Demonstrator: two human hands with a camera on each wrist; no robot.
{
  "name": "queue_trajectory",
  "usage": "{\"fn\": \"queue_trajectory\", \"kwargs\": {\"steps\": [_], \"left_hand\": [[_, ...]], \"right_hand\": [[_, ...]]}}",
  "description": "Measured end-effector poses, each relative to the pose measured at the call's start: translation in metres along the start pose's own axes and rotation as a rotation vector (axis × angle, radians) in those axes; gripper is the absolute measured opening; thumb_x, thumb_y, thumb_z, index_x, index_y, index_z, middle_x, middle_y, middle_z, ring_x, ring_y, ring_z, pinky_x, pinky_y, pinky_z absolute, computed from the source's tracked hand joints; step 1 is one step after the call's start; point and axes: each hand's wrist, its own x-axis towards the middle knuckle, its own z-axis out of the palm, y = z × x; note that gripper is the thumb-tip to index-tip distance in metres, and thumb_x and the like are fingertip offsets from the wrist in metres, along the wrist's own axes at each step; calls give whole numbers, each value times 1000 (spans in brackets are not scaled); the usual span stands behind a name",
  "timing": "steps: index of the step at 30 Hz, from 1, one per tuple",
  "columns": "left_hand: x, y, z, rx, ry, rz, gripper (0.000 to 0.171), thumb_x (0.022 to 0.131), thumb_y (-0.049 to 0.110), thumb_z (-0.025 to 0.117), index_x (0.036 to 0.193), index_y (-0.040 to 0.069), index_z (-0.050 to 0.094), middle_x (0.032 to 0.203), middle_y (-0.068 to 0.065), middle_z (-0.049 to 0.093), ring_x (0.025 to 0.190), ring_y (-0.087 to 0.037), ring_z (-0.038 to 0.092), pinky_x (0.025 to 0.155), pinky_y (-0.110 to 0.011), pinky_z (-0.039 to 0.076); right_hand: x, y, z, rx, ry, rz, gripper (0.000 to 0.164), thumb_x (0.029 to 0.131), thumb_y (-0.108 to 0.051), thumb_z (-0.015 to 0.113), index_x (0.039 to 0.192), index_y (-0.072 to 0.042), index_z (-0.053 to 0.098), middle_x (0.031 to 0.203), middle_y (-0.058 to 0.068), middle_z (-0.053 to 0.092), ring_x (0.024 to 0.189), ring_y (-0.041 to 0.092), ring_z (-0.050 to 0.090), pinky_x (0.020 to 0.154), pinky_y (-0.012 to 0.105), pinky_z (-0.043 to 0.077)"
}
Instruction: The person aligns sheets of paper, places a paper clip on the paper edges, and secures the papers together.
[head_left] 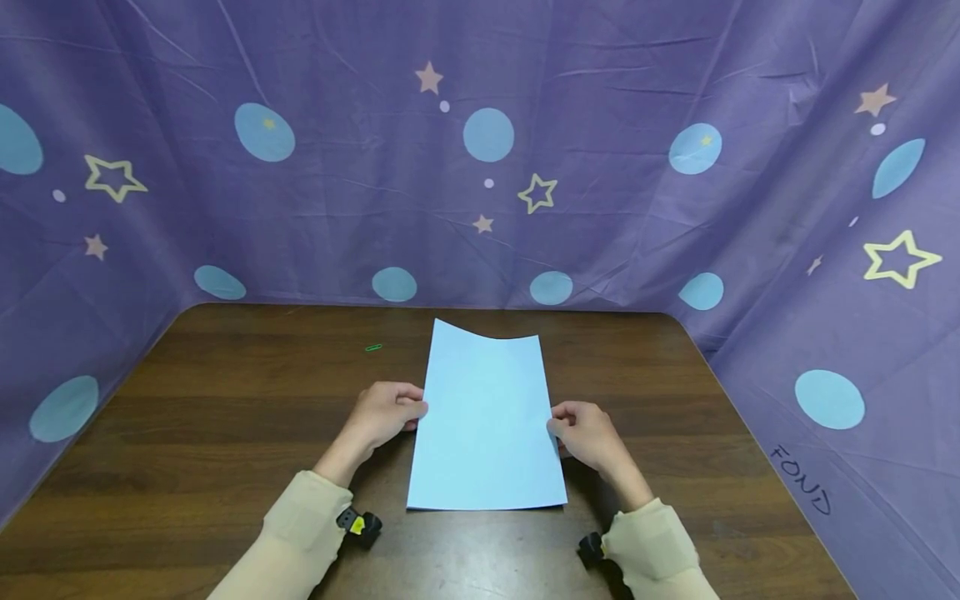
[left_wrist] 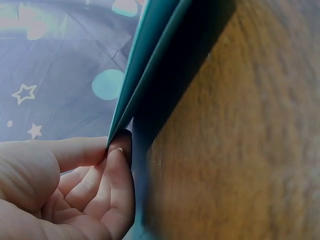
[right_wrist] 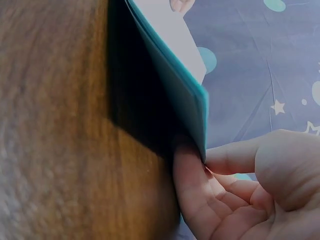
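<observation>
A light blue sheet of paper (head_left: 487, 425) stretches upright between both hands in the head view, its far edge bowed. My left hand (head_left: 386, 412) pinches the left edge, thumb on top and fingers beneath. On the opposite edge, my right hand (head_left: 588, 433) pinches it the same way. The left wrist view shows the paper (left_wrist: 142, 65) edge-on with more than one layer, gripped between thumb and fingers. In the right wrist view, the paper (right_wrist: 187, 105) is raised over the wood and casts a dark shadow.
A small green paper clip (head_left: 373, 347) lies on the brown wooden table (head_left: 262, 417), left of the paper's far end. A purple curtain (head_left: 600, 208) with stars and dots surrounds the table's back and sides. Each wrist wears a small black camera (head_left: 362, 527).
</observation>
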Motion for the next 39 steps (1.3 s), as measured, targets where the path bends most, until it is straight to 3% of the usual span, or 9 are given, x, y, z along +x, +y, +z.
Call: {"fn": "queue_trajectory", "kwargs": {"steps": [16,27,39], "left_hand": [[-3,-4,-2,26,-13,6,25,100,12,72,121,0,76,100,-7,79,80,-15,70,78,-32,57],[-4,-7,-2,28,-23,7,26,100,12,71,123,0,75,103,-8,80,82,-15,71,78,-32,59],[-2,-7,-3,17,-36,-8,28,101,14,72,124,0,74,105,-8,79,83,-16,72,81,-35,60]], "right_hand": [[12,1,-2,124,-73,12,27,103,-10,60,122,6,69,98,16,70,82,24,69,73,41,65],[43,-5,-5,169,-74,40,35,105,-14,59,133,7,64,107,19,68,88,25,69,78,41,65],[69,0,-7,296,-114,77,40,106,-19,60,139,4,61,108,12,62,91,23,63,82,36,62]]}}
